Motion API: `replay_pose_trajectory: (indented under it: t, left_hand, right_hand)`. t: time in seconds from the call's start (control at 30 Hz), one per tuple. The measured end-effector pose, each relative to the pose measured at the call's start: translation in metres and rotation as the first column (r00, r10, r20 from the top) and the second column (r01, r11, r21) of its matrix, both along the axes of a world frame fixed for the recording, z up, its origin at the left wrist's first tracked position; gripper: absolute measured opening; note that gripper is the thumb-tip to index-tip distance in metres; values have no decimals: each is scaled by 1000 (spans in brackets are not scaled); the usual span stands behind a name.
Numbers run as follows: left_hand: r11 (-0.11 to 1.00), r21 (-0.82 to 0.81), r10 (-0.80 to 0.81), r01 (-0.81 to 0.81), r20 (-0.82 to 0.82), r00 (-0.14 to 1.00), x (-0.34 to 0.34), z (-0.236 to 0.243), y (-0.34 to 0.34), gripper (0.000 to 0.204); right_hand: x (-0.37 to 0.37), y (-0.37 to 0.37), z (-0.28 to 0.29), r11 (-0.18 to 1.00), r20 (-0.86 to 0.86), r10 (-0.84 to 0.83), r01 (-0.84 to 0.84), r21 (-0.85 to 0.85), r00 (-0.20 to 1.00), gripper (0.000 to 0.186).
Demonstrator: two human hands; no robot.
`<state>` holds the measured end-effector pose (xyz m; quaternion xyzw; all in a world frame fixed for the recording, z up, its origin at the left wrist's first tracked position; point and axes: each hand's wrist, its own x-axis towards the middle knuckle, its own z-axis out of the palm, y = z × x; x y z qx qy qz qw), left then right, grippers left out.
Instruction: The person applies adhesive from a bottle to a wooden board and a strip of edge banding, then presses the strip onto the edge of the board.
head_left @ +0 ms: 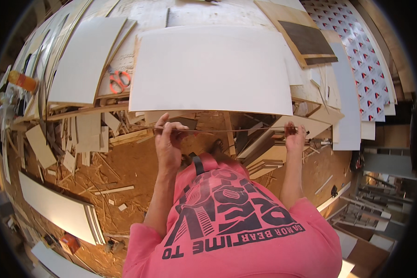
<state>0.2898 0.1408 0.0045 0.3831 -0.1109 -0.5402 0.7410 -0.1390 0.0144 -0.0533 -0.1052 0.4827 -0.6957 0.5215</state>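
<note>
My left hand (167, 141) pinches one end of a long thin dark strip (227, 130), and my right hand (295, 137) pinches the other end. The strip runs level between them, just below the front edge of a large white panel (208, 69) that lies on the workbench. Both hands hang over the floor in front of the bench. My pink printed shirt fills the lower middle of the view.
Orange-handled scissors (119, 81) lie on the bench left of the panel. A second white board (85, 58) lies at left, a brown board (306, 39) at back right. Wood offcuts (92, 139) and white boards (60, 211) litter the chipboard floor.
</note>
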Motion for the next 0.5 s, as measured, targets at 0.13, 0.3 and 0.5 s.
replay_pose_trajectory:
  t: [0.13,0.3,0.5]
  left_hand:
    - [995,98,-31,33,-30,999,19,-14,-10,32]
    - [974,225,-7,-11,79,997,27,-18,-17,27]
    - [986,141,83,-92,68,994,23,-35,-20,25]
  right_hand:
    - [40,-17,6,998,-88,-59,62,32,994,63]
    - [49,-17,15,1000,-126,-25,25,-6,992,58]
    - [37,-19,12,999,-224,4,7,49,975,58]
